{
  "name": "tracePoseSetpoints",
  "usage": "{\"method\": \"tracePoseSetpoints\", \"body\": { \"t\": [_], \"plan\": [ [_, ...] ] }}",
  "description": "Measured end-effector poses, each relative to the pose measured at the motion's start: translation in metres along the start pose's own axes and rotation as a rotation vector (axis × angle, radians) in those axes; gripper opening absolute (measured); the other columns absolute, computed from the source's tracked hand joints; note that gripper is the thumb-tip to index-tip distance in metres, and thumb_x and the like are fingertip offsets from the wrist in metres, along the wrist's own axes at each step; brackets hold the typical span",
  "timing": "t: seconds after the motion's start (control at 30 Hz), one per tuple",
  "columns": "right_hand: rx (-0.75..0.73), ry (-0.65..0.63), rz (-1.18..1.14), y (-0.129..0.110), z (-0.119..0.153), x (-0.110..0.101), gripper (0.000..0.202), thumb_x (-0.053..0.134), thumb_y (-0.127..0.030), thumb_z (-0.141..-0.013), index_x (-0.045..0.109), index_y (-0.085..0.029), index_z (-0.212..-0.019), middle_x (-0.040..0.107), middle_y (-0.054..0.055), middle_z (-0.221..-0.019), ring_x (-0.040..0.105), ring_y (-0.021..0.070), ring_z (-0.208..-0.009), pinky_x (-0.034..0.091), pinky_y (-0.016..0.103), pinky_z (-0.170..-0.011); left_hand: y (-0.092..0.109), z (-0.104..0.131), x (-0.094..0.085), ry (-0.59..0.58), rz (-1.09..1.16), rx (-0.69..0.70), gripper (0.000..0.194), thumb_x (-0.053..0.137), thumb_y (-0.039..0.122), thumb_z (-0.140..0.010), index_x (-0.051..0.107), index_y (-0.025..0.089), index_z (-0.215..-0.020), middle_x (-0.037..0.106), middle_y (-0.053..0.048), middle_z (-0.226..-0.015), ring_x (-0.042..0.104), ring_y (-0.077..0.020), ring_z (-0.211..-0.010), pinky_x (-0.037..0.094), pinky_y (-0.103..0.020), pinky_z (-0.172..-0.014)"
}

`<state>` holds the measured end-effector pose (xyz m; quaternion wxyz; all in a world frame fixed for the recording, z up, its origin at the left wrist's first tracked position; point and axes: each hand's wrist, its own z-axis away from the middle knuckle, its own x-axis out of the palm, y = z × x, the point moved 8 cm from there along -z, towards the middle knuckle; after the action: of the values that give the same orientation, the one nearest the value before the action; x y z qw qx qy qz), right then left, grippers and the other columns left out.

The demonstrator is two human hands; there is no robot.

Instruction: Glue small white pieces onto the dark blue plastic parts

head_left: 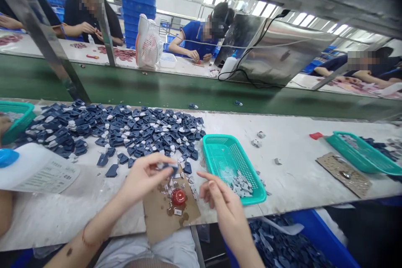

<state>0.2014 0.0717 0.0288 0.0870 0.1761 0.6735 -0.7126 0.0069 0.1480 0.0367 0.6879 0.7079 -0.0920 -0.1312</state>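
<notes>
Between the thumb and fingers of my left hand (150, 176) is a small dark blue part (172, 168), held above a brown cardboard sheet (157, 222). On that cardboard sit a round red object (178, 197) in a wet patch and a small pale piece (177, 212). My right hand (216, 194) is to the right of the cardboard, index finger stretched out, and no object shows in it. It is beside a green basket (260, 187) that holds small grey-white pieces (241, 184). A heap of dark blue parts (125, 127) with white bits covers the table behind my left hand.
A white bottle with a blue cap (40, 169) lies at the left, near another green basket (29, 113) and a person's hand. At the right are a green basket (370, 157) and cardboard (333, 176). Below the edge is a blue bin (326, 234). People work across the divider.
</notes>
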Motion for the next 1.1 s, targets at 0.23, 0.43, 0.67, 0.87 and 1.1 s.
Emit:
{"method": "tracePoseSetpoints", "body": {
  "t": [0.23,0.43,0.67,0.87,1.1],
  "plan": [
    [0.064,0.128,0.557,0.041,-0.025,-0.112,0.034,0.046,-0.039,-0.091,0.067,-0.018,-0.108,0.071,0.012,-0.107,0.063,0.0287,-0.099,0.049,0.041,-0.081,0.002,-0.133,-0.077,0.376,-0.066,-0.032,0.02,0.073,0.019,-0.068,0.072,0.012,-0.087,0.071,-0.003,-0.078,0.067,-0.0145,-0.066,0.058,-0.03,-0.072],
    [0.037,-0.215,0.721,0.053,-0.043,-0.088,0.02,0.052,-0.027,-0.087,0.07,-0.02,-0.093,0.073,0.009,-0.096,0.064,0.0283,-0.096,0.05,0.041,-0.08,-0.012,-0.222,-0.109,0.421,-0.27,-0.14,0.009,0.065,0.013,-0.074,0.068,0.009,-0.081,0.068,-0.003,-0.066,0.066,-0.0168,-0.071,0.055,-0.032,-0.076],
    [0.02,-0.279,0.796,0.07,-0.054,-0.081,0.02,0.051,-0.017,-0.083,0.07,-0.021,-0.086,0.069,0.006,-0.077,0.064,0.0246,-0.079,0.049,0.035,-0.068,-0.04,-0.272,-0.142,0.372,-0.743,-0.318,0.023,0.06,0.029,-0.09,0.065,0.011,-0.103,0.067,-0.007,-0.104,0.065,-0.019,-0.094,0.053,-0.039,-0.085],
    [-0.027,-0.298,0.713,0.071,-0.068,-0.083,0.029,0.044,-0.021,-0.088,0.07,-0.02,-0.098,0.067,0.008,-0.082,0.064,0.022,-0.068,0.049,0.033,-0.06,-0.04,-0.295,-0.137,0.277,-1.036,-0.309,0.033,0.06,0.032,-0.09,0.06,0.014,-0.118,0.06,-0.011,-0.122,0.06,-0.0252,-0.108,0.05,-0.047,-0.091],
    [-0.125,-0.24,0.693,0.057,-0.094,-0.08,0.021,0.043,-0.022,-0.091,0.064,-0.022,-0.085,0.066,0.008,-0.089,0.065,0.0228,-0.076,0.052,0.036,-0.066,-0.029,-0.323,-0.052,-0.056,-1.115,0.024,0.034,0.063,0.03,-0.086,0.065,0.015,-0.116,0.063,-0.01,-0.127,0.056,-0.0249,-0.118,0.04,-0.041,-0.104]
  ]
}}
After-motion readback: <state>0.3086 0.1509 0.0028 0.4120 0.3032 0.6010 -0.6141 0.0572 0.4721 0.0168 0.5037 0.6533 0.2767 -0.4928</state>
